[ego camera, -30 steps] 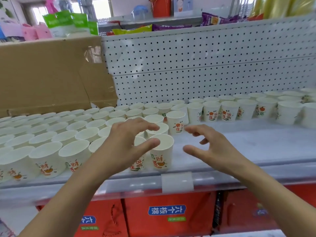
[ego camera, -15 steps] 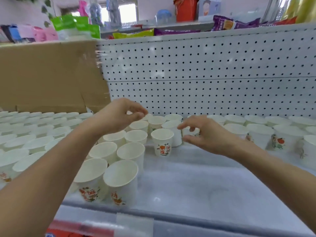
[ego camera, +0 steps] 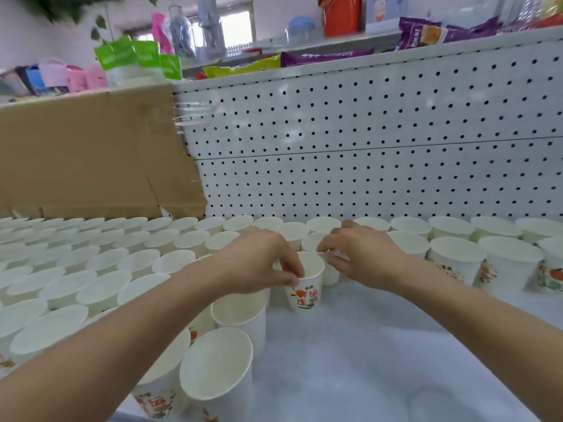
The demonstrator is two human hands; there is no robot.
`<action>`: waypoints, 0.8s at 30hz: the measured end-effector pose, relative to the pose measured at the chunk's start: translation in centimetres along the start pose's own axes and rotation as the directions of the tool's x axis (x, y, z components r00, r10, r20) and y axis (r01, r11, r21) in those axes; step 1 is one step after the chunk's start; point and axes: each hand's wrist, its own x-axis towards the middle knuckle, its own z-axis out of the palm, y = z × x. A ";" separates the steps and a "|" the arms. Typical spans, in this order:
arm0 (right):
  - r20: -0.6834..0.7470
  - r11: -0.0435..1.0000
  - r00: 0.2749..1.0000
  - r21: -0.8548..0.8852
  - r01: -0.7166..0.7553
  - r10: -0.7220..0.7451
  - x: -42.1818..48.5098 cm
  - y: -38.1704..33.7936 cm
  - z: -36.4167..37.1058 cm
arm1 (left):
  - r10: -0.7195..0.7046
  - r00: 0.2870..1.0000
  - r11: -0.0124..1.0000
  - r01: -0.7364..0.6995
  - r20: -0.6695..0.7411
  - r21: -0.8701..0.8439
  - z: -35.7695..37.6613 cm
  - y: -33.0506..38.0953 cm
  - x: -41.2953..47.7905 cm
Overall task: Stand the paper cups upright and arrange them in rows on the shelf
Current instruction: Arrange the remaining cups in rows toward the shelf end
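Two hands meet over the middle of the shelf (ego camera: 365, 354). The left hand (ego camera: 259, 264) pinches the near rim of one upright printed cup (ego camera: 307, 292), thumb and fingertips curled over its edge. This cup stands on the white surface just right of the packed block of cups (ego camera: 100, 269). The right hand (ego camera: 364, 257) grips the rim of a second cup (ego camera: 332, 274), which stands just behind the first and touches it. The packed block fills the left side in many rows (too many and too blurred to count). Right of the hands are two rows: a back row (ego camera: 451, 228) of five cups along the pegboard (ego camera: 365, 132), and a front row (ego camera: 457, 257) of four. One cardboard box (ego camera: 85, 153) stands behind the block
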 end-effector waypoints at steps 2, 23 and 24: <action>0.013 0.997 1.000 -0.076 0.006 -0.005 -0.8 0.2 -0.3 | 0.027 0.999 1.000 -0.027 0.020 -0.008 0.0 -0.5 0.3; 0.236 0.970 0.963 -0.233 -0.073 0.129 7.8 3.8 0.1 | 0.035 0.997 0.978 -0.048 0.070 0.202 0.0 -6.0 8.5; 0.233 0.967 0.964 -0.243 -0.071 0.129 7.6 4.0 0.0 | 0.029 0.998 0.978 -0.041 0.062 0.202 0.0 -6.0 8.9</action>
